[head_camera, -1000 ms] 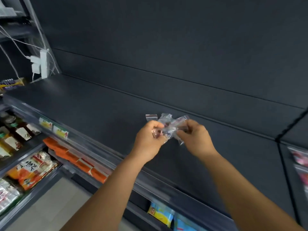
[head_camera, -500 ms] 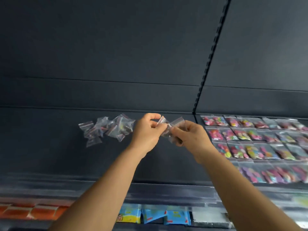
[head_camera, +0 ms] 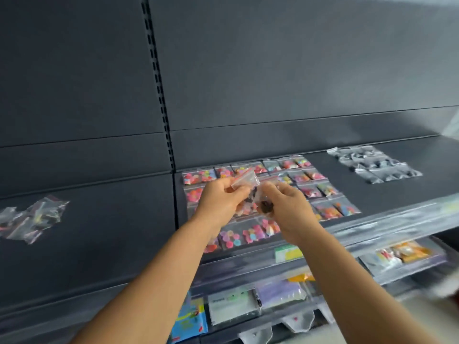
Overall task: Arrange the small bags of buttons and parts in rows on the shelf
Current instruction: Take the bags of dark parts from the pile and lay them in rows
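My left hand (head_camera: 218,197) and my right hand (head_camera: 285,207) meet above the dark shelf (head_camera: 119,244), both pinching a small bunch of clear zip bags (head_camera: 247,178). One of these bags holds dark brown parts (head_camera: 266,206). Beneath the hands, bags of colourful buttons (head_camera: 308,181) lie flat in rows on the shelf. A second group of bags with dark parts (head_camera: 375,163) lies in rows at the far right. A loose heap of clear bags (head_camera: 32,218) rests on the shelf at the left.
A slotted upright (head_camera: 159,90) divides the dark back panel. A clear price rail (head_camera: 372,224) runs along the shelf's front edge. Below it, lower shelves carry packaged goods (head_camera: 233,304) and orange packets (head_camera: 407,253).
The view has swung to the right, so the loose heap now lies far left and the button rows sit under my hands. My hands still hold the bags together.
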`<state>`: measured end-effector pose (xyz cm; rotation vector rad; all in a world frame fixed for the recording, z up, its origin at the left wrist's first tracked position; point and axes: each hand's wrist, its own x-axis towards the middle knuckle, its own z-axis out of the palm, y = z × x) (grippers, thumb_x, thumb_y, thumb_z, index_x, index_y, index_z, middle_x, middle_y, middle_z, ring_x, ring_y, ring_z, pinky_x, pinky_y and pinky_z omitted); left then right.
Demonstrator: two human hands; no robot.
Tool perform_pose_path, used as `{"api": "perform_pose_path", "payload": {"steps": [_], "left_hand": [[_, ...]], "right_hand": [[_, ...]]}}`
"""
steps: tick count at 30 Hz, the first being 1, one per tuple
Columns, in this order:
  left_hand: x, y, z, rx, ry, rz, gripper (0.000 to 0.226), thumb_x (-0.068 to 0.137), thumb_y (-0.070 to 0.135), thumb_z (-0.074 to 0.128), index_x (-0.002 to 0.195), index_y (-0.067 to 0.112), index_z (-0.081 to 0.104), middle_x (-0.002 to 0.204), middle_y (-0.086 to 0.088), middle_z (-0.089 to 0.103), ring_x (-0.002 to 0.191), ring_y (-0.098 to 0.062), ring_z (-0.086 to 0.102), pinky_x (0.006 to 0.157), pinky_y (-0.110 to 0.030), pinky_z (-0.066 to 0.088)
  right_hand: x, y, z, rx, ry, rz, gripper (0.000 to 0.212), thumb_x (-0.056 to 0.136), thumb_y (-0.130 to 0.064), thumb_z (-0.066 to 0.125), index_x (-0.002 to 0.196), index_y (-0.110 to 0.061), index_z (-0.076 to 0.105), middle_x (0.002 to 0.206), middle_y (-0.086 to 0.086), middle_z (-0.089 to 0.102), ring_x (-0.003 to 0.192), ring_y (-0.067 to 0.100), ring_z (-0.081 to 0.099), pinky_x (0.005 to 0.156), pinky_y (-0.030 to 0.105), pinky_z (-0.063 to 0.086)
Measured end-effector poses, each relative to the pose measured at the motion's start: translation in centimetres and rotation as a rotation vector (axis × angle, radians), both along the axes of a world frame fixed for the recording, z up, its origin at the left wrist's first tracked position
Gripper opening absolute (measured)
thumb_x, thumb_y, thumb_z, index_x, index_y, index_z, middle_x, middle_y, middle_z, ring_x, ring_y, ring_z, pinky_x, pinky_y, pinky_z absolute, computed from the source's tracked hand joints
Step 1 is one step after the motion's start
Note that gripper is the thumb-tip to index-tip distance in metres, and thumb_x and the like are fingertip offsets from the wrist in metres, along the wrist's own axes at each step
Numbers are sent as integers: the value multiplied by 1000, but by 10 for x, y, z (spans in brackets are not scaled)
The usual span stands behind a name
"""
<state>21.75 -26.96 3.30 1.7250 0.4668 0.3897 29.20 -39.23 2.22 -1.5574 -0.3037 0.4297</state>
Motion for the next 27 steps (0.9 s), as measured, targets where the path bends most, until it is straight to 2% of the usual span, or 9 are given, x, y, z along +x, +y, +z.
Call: {"api": "perform_pose_path", "payload": {"steps": [3,5,7,11,13,16,20,24,27], "left_hand": [[32,-42,0,12,9,-49,3,84,18,67,87,20,68,72,7,68,64,-9,61,69,-30,54],[52,-69,0,22,11,-89,5,83,18,69,79,20,67,65,10,66,59,-6,60,66,-28,54],[71,-95,0,-7,0,-97,7,86,21,67,79,17,68,68,5,68,61,-9,60,67,-30,54],[108,-140,0,-109,-42,-34,14,89,26,63,82,18,72,81,-6,73,74,-24,67,72,-38,57],[124,-159,-1,-142,-61,-45,14,89,26,63,86,17,73,80,-2,74,75,-22,69,67,-34,58],[150,-182,-3,-113,-35,-157,9,86,25,66,85,18,72,82,-2,74,78,-19,69,72,-34,58],[190,-206,-3,-85,-15,-275,3,84,18,69,85,18,72,77,-2,74,68,-14,67,66,-32,57],[238,-219,-6,-101,-22,-311,4,85,16,68,81,16,71,70,-1,72,60,-12,64,59,-28,55],[273,-225,-9,-132,-37,-338,9,87,13,64,80,14,68,58,7,68,52,-3,60,48,-18,48]], "right_hand": [[28,-46,5,42,12,-19,29,90,-30,58,82,-4,64,60,3,59,52,13,52,52,26,46],[44,-74,7,55,-31,-18,21,88,-24,62,77,-7,64,54,2,55,47,13,46,45,22,38],[58,-101,8,57,-66,-46,17,86,-14,63,70,-9,64,51,2,54,45,12,43,43,20,35],[84,-145,5,70,-56,-89,28,84,-12,64,57,-17,67,51,3,54,48,13,44,48,25,38],[97,-164,2,73,-42,-137,27,83,-14,66,57,-19,68,51,0,55,48,12,45,50,26,41],[120,-188,-1,64,-39,-223,23,82,-18,68,60,-21,70,55,-2,57,53,12,47,55,29,42],[151,-214,-2,58,-17,-274,13,83,-19,67,72,-15,72,72,12,65,68,23,53,68,39,45],[185,-228,2,42,-49,-269,14,82,-14,62,75,-4,69,80,19,69,70,22,56,64,33,43],[213,-232,5,38,-42,-296,18,87,-13,56,74,-8,68,75,18,63,67,23,53,62,35,43]]}}
